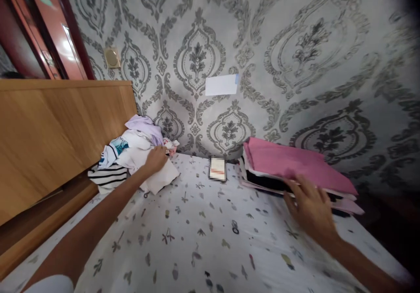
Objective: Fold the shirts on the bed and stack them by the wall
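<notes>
On the left of the bed, a heap of loose clothes point(138, 140) leans against the wooden board. My left hand point(156, 159) is at its right side, fingers bunched on a cream garment point(162, 179); the fingertips are hardly visible. A black-and-white striped garment point(108, 177) and a lilac one point(146, 126) lie in the same heap. To the right is a neat stack of folded clothes, with a pink folded garment point(288, 159) on top. My right hand point(310, 205), slightly blurred, is open at the stack's front edge, fingers spread; whether it touches the cloth I cannot tell.
Between the two piles, a small pale card-like item point(217, 169), pixelated at its edges, rests near the wall. The patterned bedsheet point(197, 223) stretches in front. A wooden headboard point(65, 126) bounds the left. On the papered wall are a white paper point(221, 85) and a switch point(112, 58).
</notes>
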`<state>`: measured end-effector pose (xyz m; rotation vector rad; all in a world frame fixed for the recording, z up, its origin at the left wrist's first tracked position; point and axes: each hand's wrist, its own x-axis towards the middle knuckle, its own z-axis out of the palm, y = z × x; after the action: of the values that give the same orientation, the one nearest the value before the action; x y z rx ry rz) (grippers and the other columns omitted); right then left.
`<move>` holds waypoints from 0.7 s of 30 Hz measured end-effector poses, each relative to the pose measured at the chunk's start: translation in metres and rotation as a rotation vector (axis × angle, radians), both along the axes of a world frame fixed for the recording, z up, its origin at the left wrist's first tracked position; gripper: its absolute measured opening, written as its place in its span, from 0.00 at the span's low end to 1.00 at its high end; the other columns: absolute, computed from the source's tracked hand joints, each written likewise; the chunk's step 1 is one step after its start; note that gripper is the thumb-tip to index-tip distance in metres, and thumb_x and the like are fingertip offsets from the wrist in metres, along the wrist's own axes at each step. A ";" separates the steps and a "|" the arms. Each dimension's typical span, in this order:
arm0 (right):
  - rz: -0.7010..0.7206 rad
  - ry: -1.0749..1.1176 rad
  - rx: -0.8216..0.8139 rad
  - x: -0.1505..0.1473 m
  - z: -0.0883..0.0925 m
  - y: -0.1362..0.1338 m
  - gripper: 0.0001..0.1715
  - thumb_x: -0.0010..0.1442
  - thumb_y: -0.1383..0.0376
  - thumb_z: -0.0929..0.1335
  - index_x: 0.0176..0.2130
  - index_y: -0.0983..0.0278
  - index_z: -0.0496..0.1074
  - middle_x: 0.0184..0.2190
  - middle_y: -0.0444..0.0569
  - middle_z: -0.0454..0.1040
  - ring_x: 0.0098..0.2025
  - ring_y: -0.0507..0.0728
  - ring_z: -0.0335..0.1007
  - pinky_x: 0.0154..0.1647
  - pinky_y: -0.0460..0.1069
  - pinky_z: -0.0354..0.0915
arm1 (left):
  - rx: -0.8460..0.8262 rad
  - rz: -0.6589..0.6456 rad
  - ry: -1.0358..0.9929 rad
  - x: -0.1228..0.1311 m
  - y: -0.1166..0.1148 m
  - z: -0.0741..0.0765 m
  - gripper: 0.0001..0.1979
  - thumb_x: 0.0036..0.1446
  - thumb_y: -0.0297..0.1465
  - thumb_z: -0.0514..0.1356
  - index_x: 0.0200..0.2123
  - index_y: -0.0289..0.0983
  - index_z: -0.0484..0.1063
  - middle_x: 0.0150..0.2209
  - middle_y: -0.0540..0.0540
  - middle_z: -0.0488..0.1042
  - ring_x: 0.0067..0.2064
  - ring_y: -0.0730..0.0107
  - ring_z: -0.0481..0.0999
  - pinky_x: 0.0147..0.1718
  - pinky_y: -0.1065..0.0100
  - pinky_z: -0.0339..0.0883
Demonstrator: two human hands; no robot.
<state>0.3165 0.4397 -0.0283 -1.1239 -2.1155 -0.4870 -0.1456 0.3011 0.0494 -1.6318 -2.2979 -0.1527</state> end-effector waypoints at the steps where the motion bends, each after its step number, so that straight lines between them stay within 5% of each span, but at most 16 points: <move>1: 0.106 0.027 0.040 -0.008 -0.006 -0.016 0.25 0.69 0.59 0.55 0.50 0.63 0.76 0.58 0.66 0.71 0.59 0.69 0.68 0.58 0.67 0.62 | 0.026 0.046 0.011 -0.017 0.000 0.012 0.20 0.66 0.30 0.50 0.59 0.31 0.65 0.56 0.30 0.69 0.59 0.48 0.70 0.53 0.53 0.68; 6: 0.550 0.070 0.065 -0.050 -0.024 -0.104 0.14 0.67 0.67 0.62 0.47 0.59 0.75 0.59 0.57 0.72 0.61 0.64 0.69 0.58 0.63 0.67 | 0.097 0.200 0.059 -0.077 0.013 0.062 0.25 0.66 0.27 0.47 0.65 0.34 0.60 0.55 0.28 0.69 0.54 0.46 0.73 0.46 0.52 0.69; 10: 0.621 0.092 0.012 -0.064 -0.028 -0.144 0.14 0.67 0.68 0.64 0.50 0.58 0.74 0.59 0.55 0.73 0.62 0.62 0.68 0.58 0.60 0.69 | 0.109 0.164 0.077 -0.093 0.023 0.078 0.19 0.63 0.24 0.49 0.53 0.34 0.73 0.53 0.29 0.72 0.52 0.47 0.74 0.47 0.53 0.67; 14: 0.607 0.148 -0.087 -0.058 -0.041 -0.144 0.15 0.67 0.66 0.64 0.52 0.56 0.74 0.56 0.53 0.76 0.58 0.61 0.73 0.53 0.57 0.75 | 0.230 0.152 0.080 -0.088 0.026 0.098 0.18 0.63 0.25 0.48 0.46 0.35 0.77 0.54 0.31 0.72 0.58 0.45 0.69 0.48 0.53 0.65; 18: 0.554 0.267 -0.289 -0.055 -0.048 -0.139 0.15 0.67 0.61 0.65 0.49 0.54 0.78 0.53 0.53 0.78 0.55 0.64 0.75 0.54 0.62 0.75 | 0.493 0.214 0.018 -0.075 0.020 0.157 0.21 0.68 0.29 0.42 0.52 0.36 0.71 0.53 0.31 0.72 0.56 0.45 0.70 0.49 0.53 0.63; 21: 0.502 0.407 -0.515 -0.066 -0.033 -0.146 0.17 0.64 0.53 0.66 0.48 0.54 0.79 0.53 0.55 0.78 0.56 0.68 0.74 0.58 0.67 0.70 | 0.709 -0.036 -0.247 -0.051 0.008 0.206 0.16 0.69 0.35 0.46 0.47 0.39 0.71 0.46 0.37 0.75 0.53 0.49 0.71 0.46 0.59 0.62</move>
<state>0.2502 0.2935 -0.0618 -0.8051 -2.0884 0.5051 -0.1962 0.3089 0.2557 -1.3186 -2.0124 -1.0892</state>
